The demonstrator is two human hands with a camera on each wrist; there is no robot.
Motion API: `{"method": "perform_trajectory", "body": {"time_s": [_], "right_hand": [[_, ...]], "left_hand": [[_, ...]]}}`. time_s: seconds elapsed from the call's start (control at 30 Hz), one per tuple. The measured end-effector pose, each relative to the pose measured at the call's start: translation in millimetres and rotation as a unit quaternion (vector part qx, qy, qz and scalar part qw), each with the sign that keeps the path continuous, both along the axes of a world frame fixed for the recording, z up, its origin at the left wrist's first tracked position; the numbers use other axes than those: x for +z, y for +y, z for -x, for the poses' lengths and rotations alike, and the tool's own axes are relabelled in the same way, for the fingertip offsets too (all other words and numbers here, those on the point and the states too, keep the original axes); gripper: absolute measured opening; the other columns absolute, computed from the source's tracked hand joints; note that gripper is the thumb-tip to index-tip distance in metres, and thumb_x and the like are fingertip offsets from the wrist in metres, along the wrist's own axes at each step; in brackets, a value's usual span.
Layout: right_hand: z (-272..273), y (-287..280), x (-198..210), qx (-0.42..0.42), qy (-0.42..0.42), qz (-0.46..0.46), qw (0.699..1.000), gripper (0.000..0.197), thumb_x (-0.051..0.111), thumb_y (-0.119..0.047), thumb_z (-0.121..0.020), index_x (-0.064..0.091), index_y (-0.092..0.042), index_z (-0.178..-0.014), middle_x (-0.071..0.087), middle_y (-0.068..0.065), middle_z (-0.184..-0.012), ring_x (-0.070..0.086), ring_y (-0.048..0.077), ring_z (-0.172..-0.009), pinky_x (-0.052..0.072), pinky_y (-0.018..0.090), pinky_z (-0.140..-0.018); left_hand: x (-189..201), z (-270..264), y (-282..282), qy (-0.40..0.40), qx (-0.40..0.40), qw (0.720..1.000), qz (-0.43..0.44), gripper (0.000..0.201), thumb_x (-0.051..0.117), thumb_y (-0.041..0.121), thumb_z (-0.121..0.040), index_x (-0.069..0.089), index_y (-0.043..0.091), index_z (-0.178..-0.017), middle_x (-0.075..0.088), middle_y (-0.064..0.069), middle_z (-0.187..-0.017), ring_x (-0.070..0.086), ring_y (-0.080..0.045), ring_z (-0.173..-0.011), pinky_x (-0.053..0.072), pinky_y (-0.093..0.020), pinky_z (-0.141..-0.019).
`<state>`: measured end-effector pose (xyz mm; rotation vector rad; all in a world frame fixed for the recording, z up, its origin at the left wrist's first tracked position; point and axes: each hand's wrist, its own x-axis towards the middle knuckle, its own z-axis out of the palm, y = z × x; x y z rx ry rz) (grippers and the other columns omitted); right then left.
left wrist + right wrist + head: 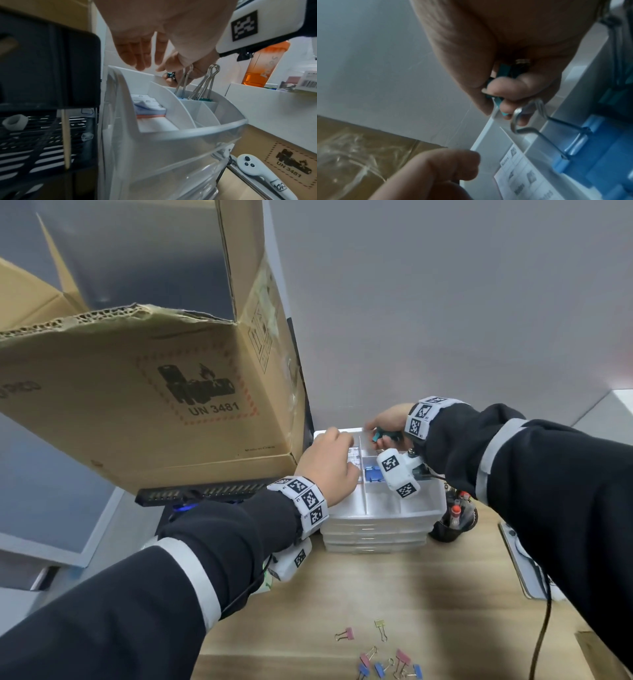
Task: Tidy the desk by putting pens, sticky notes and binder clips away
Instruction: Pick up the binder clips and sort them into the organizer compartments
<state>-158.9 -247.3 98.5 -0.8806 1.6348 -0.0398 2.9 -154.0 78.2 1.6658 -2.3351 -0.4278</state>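
My right hand (388, 424) pinches a teal binder clip (378, 435) over the organiser's (376, 505) far compartment; I'd lower before releasing; left hand (329, 463), fingers curled, steadies it.

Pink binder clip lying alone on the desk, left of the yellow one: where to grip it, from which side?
Judging from the head view, take the pink binder clip from above, pinching the pink body across its two flat sides. It lies flat on the wooden desk with its wire handles pointing left, apart from the yellow binder clip, so fingers have room on both sides. The thin handles would likely swivel in a grip.
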Motion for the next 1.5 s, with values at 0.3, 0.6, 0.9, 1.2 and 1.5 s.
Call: {"method": "perform_trajectory", "body": {"time_s": [0.3,0.6,0.9,1.2,1.5], "right_hand": [[-14.7,14.8,0.4,0.000,0.096,0.143,0.985,0.032,0.078,-0.030,-0.084,0.061,-0.010,-0.067,0.062,0.007,-0.060,0.056,0.023,-0.054,0.052,0.037,-0.071],[-19.9,24.4,18.9,0.055,0.181,0.122,0.974,0.030,0.080,-0.025,-0.082,0.062,-0.008,-0.064,0.054,0.002,-0.036,0.048,0.017,-0.029,0.045,0.023,-0.045],[-20.9,32.7,25.9,0.063,0.166,0.143,0.974,0.033,0.063,-0.008,-0.092,0.055,-0.008,-0.060,0.057,0.001,-0.038,0.062,0.017,-0.062,0.051,0.032,-0.083],[-25.5,33.3,25.9,0.009,0.154,0.138,0.978,0.024,0.071,-0.006,-0.087,0.063,0.000,-0.065,0.068,0.012,-0.058,0.066,0.026,-0.076,0.056,0.045,-0.096],[-19.6,33.2,33.5,0.033,0.190,0.192,0.962,0.017,0.075,-0.023,-0.084,0.068,-0.007,-0.083,0.075,0.004,-0.075,0.072,0.023,-0.072,0.059,0.035,-0.085]], "left_hand": [[-2.4,1.7,-1.8,-0.040,0.041,0.998,-0.034,0.036,0.055,0.023,-0.086,0.052,0.010,-0.119,0.048,-0.010,-0.122,0.051,-0.027,-0.110,0.050,-0.038,-0.089],[-3.0,0.9,-2.0,-0.048,0.044,0.997,-0.033,0.043,0.057,0.026,-0.086,0.049,0.012,-0.127,0.048,-0.010,-0.127,0.051,-0.028,-0.114,0.048,-0.038,-0.093],[-3.9,2.1,-2.1,-0.044,0.046,0.997,-0.031,0.042,0.058,0.027,-0.085,0.052,0.012,-0.124,0.051,-0.010,-0.126,0.053,-0.029,-0.114,0.048,-0.039,-0.094],[-3.4,1.1,-3.4,-0.052,0.041,0.997,-0.040,0.043,0.059,0.031,-0.087,0.052,0.013,-0.125,0.050,-0.010,-0.127,0.053,-0.030,-0.114,0.049,-0.040,-0.094],[0.1,8.9,-10.4,-0.149,0.029,0.988,-0.041,0.011,0.055,0.015,-0.088,0.049,0.016,-0.098,0.060,-0.006,-0.108,0.056,-0.029,-0.103,0.040,-0.036,-0.082]]}}
